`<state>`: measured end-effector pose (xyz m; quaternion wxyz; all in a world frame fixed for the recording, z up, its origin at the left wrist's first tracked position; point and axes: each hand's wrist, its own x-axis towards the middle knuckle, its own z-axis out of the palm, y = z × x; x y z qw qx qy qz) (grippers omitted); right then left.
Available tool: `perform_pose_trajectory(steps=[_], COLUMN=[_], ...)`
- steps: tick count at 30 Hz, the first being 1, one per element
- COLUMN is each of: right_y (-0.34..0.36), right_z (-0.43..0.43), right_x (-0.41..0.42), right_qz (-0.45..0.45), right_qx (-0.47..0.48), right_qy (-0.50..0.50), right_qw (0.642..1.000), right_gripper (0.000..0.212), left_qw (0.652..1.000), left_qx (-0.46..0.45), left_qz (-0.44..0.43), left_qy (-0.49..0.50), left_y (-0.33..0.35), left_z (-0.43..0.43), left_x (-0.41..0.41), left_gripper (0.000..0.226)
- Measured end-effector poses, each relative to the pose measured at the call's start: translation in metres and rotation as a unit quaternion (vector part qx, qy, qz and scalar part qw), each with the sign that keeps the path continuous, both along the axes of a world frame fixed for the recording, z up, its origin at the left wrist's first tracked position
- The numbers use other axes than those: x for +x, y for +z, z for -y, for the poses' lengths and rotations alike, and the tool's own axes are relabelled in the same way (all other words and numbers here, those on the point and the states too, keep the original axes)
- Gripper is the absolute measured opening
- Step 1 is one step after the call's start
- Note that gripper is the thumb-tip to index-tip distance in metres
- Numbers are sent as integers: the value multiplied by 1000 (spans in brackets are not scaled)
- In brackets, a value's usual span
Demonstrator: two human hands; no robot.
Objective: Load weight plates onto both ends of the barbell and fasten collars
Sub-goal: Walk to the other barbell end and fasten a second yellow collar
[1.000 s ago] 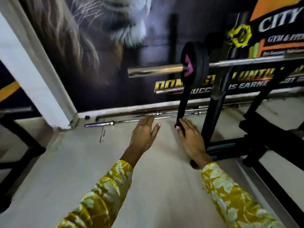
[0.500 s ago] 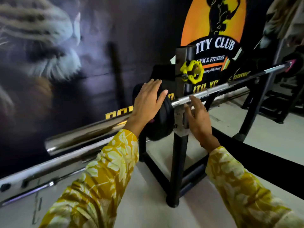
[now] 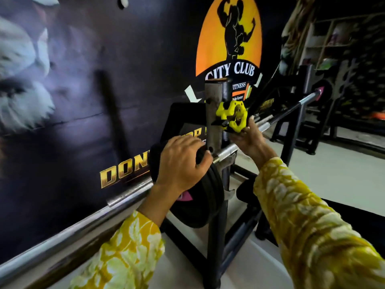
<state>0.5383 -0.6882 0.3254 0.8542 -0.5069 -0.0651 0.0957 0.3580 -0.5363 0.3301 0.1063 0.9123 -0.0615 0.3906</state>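
Note:
A chrome barbell [image 3: 227, 150] lies across a black rack. Black weight plates [image 3: 205, 197] with a pink hub sit on its near sleeve, whose bare end [image 3: 129, 196] points toward me at the left. My left hand [image 3: 180, 163] grips the top rim of these plates. My right hand [image 3: 246, 140] reaches up to a yellow collar [image 3: 232, 115] that hangs on the rack upright [image 3: 215, 113], and its fingers close on the collar's lower edge. At the far right, the barbell's other end [image 3: 318, 92] carries a dark plate.
The rack's black frame [image 3: 216, 243] stands right in front of me on a pale floor [image 3: 333, 170]. A dark wall banner [image 3: 104, 90] runs close along the left. Spare bars [image 3: 52, 247] lie at its foot. Shelving and more racks [image 3: 325, 49] fill the far right.
I have stood up from the floor and come close to the rack. My left hand closed over the plates' rim. My right hand rose from the bar to the yellow collar.

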Motion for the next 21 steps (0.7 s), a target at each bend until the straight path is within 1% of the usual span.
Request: perform_pose_trajectory(steps=[2, 4, 6, 8, 10, 13, 16, 19, 21], right_y=[0, -2, -4, -3, 0, 7, 19, 22, 12], right_z=[1, 1, 0, -1, 0, 3, 11, 22, 30], right_x=[7, 14, 15, 10, 3, -10, -28, -59, -83], right_qz=[-29, -42, -37, -34, -46, -28, 21, 60, 70], right_qx=[6, 31, 69, 127, 166, 181, 190, 159, 121], right_qy=[-4, -11, 2, 12, 6, -12, -18, -23, -29], right_qw=[1000, 999, 997, 991, 985, 983, 981, 985, 990], right_gripper=[48, 42, 42, 44, 36, 29, 27, 26, 29], left_qw=[1000, 1000, 1000, 999, 999, 999, 999, 999, 995], left_qx=[-8, -16, -26, -32, -31, -29, -33, -47, -88], left_qz=[5, 1, -4, -6, -4, -5, -3, -11, -27], left_qy=[-4, -10, -18, -24, -28, -29, -19, -22, -49], left_y=[0, 1, 2, 2, 0, 1, 1, 3, 7], left_z=[2, 1, -1, -2, -2, -2, -2, 0, -1], left_x=[0, 0, 0, 1, 2, 2, 0, 0, -2], left_gripper=[46, 47, 48, 49, 48, 46, 47, 53, 57])
